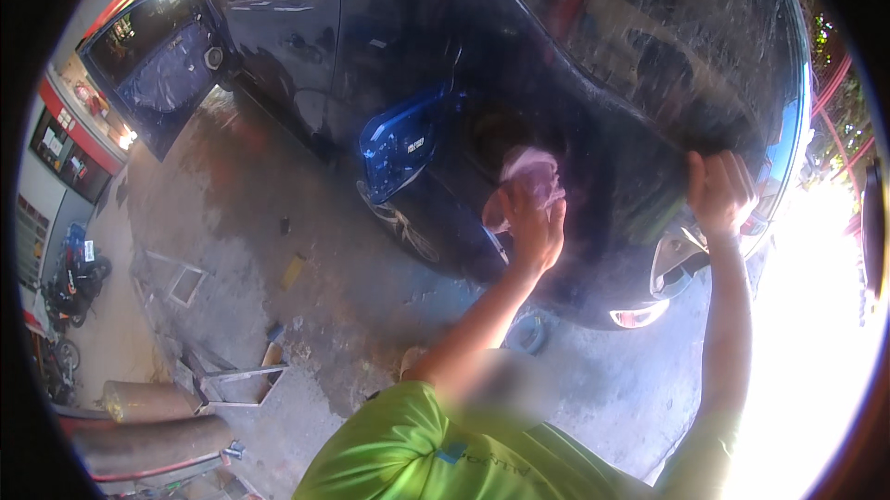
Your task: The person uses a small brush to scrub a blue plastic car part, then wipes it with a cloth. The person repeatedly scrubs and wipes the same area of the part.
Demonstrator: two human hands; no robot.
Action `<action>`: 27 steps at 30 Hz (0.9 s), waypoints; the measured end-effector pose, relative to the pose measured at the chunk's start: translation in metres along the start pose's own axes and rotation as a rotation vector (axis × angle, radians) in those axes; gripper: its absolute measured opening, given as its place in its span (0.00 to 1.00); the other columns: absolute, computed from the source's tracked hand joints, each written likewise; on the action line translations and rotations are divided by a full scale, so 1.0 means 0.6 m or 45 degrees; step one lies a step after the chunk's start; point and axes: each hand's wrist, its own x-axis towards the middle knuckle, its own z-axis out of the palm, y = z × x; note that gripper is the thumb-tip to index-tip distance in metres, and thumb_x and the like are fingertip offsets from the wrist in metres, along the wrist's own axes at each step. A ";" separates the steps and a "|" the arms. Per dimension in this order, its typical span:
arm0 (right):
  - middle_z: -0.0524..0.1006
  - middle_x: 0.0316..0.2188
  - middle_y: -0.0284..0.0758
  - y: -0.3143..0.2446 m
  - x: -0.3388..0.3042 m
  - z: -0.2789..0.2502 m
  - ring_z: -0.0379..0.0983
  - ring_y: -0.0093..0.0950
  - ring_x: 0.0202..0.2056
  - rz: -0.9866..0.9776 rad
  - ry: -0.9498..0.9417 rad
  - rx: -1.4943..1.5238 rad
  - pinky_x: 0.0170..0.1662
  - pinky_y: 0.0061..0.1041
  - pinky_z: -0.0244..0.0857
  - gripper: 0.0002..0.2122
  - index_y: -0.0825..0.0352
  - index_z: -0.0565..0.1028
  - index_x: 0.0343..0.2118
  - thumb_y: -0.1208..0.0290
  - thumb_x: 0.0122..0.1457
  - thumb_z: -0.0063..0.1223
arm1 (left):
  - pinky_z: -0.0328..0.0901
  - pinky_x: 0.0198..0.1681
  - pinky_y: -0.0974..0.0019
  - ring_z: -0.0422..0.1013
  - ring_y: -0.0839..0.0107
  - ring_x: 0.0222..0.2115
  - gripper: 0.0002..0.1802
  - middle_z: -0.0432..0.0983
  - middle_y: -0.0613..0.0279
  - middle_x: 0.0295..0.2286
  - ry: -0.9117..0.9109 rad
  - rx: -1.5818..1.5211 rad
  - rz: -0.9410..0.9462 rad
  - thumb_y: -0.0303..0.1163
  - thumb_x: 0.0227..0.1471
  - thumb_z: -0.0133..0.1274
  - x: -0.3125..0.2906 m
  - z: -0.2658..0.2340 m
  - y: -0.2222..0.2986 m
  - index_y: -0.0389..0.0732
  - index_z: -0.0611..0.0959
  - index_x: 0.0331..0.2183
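A dark blue car (593, 240) fills the upper middle and right, its surface dull and smeared in places. My left hand (533, 227) presses a crumpled pinkish cloth (536, 171) against the car's rear side panel, fingers over the lower part of the cloth. Farther right, my right hand (721, 192) rests at the car's rear edge below the dusty rear window (686, 46). Its fingers are curled, and whatever lies under them is hidden. Left of the cloth, a glossy blue piece (400, 146) with a small white label sits above the wheel (413, 231).
At upper left a car door (158, 64) stands open. Metal frames (236, 384) and a large rusty cylinder (153, 444) lie on the stained concrete floor (343, 305). A motorcycle (79, 273) stands far left. A blue ring-shaped thing (527, 333) lies below the car. Bright glare covers the right.
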 end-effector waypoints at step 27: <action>0.68 0.18 0.33 0.008 -0.015 0.011 0.68 0.31 0.20 0.006 0.012 -0.012 0.22 0.31 0.60 0.16 0.65 0.70 0.19 0.70 0.61 0.64 | 0.34 0.71 0.35 0.45 0.30 0.68 0.40 0.57 0.24 0.62 0.257 0.055 -0.460 0.53 0.71 0.30 0.160 0.036 -0.006 0.22 0.66 0.61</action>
